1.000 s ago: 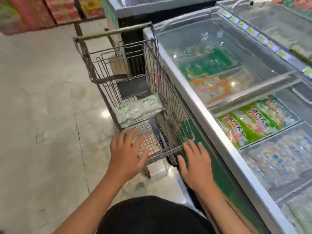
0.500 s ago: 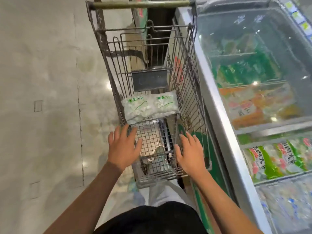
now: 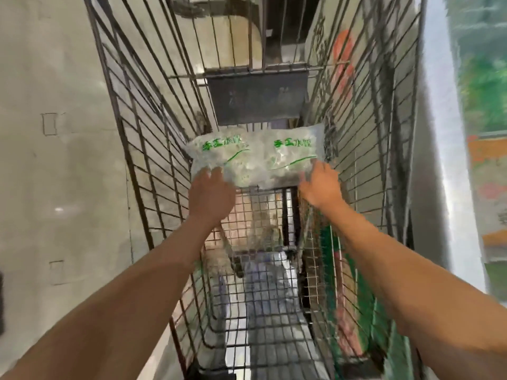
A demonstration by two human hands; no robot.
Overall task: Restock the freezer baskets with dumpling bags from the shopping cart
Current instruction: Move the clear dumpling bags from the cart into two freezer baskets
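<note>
Both hands reached down from the cart's near rim | left hand (image 3: 211, 192) and right hand (image 3: 319, 185) touch the dumpling bag (image 3: 255, 157) near edge, grip unclear | slippery bag may drop into shopping cart (image 3: 131, 138)

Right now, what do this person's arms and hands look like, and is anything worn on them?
Both arms are bare as far up as the picture shows: no sleeves in sight. The left hand and right hand wear no gloves. I see no watch, bracelet or ring, though the picture is somewhat blurred.

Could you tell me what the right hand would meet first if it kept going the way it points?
The dumpling bags: the right hand already reaches their near right corner, though blur hides any grip.
</note>
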